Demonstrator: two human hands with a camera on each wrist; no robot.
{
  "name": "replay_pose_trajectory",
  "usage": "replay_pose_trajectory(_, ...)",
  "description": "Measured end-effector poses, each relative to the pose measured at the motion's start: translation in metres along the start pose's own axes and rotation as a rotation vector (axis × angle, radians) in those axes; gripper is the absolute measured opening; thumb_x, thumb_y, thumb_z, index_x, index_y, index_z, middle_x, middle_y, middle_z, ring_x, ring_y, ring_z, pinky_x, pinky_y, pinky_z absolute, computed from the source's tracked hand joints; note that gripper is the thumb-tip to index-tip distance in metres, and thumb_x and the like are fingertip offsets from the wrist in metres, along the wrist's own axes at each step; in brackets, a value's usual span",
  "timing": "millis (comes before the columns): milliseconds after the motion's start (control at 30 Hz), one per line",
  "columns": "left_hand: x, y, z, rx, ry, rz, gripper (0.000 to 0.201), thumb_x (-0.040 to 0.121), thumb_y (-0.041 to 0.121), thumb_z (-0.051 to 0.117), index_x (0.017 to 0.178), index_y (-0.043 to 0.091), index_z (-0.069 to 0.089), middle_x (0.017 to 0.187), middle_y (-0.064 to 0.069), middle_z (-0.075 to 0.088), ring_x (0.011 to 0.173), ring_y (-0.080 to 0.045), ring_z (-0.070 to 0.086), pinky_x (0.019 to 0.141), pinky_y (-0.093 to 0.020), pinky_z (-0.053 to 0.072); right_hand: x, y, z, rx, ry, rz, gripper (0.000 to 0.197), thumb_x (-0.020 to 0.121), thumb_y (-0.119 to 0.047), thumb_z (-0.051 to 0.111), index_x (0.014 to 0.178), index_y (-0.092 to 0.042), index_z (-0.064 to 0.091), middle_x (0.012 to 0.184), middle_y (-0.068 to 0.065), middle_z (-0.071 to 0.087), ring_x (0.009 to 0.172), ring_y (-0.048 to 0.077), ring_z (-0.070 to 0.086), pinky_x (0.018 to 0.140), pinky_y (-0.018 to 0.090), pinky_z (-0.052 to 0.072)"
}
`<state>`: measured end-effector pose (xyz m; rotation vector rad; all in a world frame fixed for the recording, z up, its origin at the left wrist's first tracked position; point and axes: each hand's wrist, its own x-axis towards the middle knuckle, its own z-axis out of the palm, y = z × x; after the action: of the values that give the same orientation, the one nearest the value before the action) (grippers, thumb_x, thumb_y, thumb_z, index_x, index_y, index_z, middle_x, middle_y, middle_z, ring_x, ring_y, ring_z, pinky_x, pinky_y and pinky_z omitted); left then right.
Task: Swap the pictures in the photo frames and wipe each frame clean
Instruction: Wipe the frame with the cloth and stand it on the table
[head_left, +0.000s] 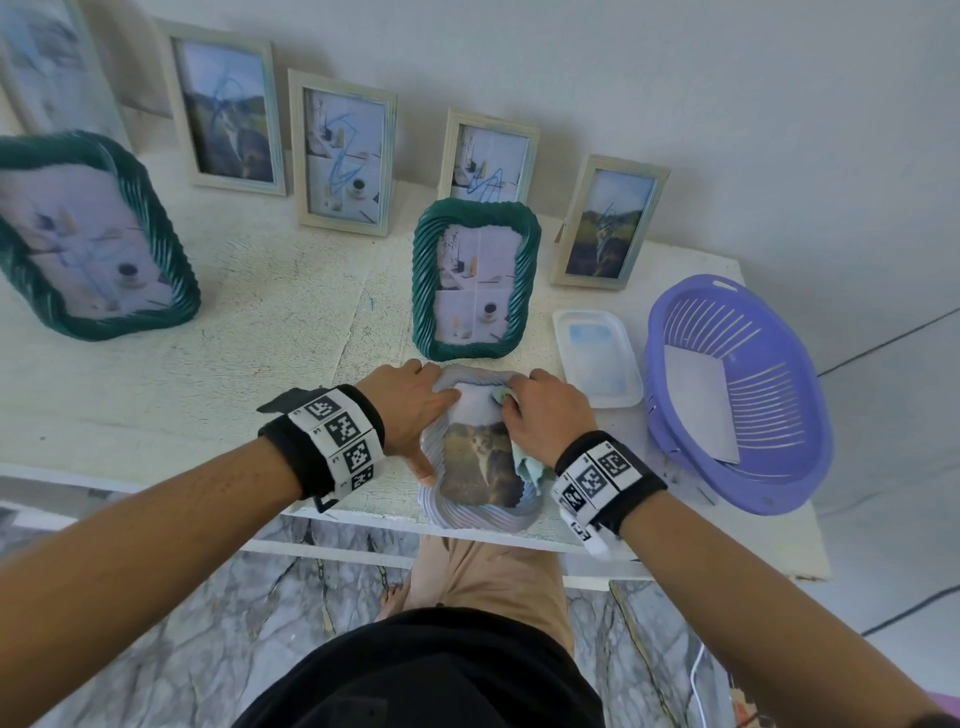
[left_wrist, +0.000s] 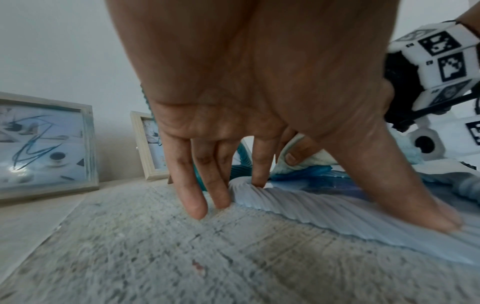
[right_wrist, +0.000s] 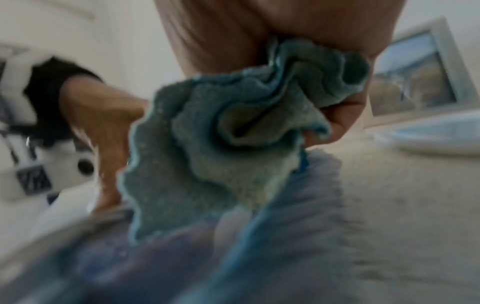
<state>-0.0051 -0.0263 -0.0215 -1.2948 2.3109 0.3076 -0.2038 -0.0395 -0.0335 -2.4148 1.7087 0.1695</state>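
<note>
A pale blue ribbed photo frame (head_left: 478, 514) lies flat at the table's front edge, with a cat picture (head_left: 480, 465) in it. My left hand (head_left: 415, 410) presses on its left rim with straight, spread fingers and the thumb on the near-left rim; the left wrist view shows those fingers (left_wrist: 197, 197) touching the frame (left_wrist: 324, 211) and the table. My right hand (head_left: 540, 415) grips a bunched teal cloth (head_left: 527, 467) against the upper right part of the frame. In the blurred right wrist view the cloth (right_wrist: 221, 139) hangs from the fist onto the frame.
A green ribbed frame (head_left: 423, 280) stands just behind my hands, and a larger one (head_left: 31, 291) stands at the left. Several wooden frames (head_left: 343, 150) lean along the wall. At the right are a white tray (head_left: 597, 358) and a purple basket (head_left: 779, 364) holding a white sheet.
</note>
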Motion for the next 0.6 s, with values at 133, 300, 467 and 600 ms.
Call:
replay_pose_trajectory(133,-0.001,-0.003,0.005,-0.068,0.021,0.007,0.111,0.06,0.079,0.067,0.146,0.022,0.027,0.138,-0.007,0.039,0.12,-0.024,0.041,0.085,-0.036,0.044,0.007,-0.012,0.003,0.2,0.002,0.083,0.027,0.096,-0.029,0.044,0.092,-0.007,0.059,0.096,0.014,0.061,0.089,0.033,0.059,0.066,0.032,0.037)
replay_pose_trajectory(300,-0.002,-0.004,0.006,-0.143,0.043,-0.002,0.116,0.056,0.077,0.072,0.147,0.021,0.025,0.139,-0.004,0.037,0.122,-0.022,0.04,0.089,-0.037,0.044,0.004,-0.016,0.009,0.271,0.042,0.07,0.024,0.095,-0.028,0.047,0.095,-0.008,0.061,0.1,0.012,0.059,0.092,0.033,0.059,0.069,0.032,0.038)
replay_pose_trajectory(467,-0.003,-0.007,0.01,-0.208,0.072,-0.009,0.121,0.053,0.076,0.074,0.148,0.021,0.023,0.141,-0.001,0.036,0.124,-0.02,0.039,0.092,-0.038,0.044,0.001,-0.022,0.011,0.257,0.031,-0.002,0.029,0.096,-0.029,0.047,0.116,-0.018,0.064,0.111,0.005,0.056,0.1,0.029,0.058,0.075,0.034,0.045)
replay_pose_trajectory(600,-0.003,-0.008,0.01,-0.214,0.08,-0.015,0.122,0.053,0.077,0.074,0.148,0.021,0.022,0.14,0.0,0.038,0.123,-0.02,0.04,0.091,-0.038,0.046,0.0,-0.035,0.012,0.173,0.003,-0.103,0.033,0.097,-0.032,0.044,0.126,-0.024,0.059,0.118,0.004,0.056,0.101,0.028,0.059,0.075,0.033,0.046)
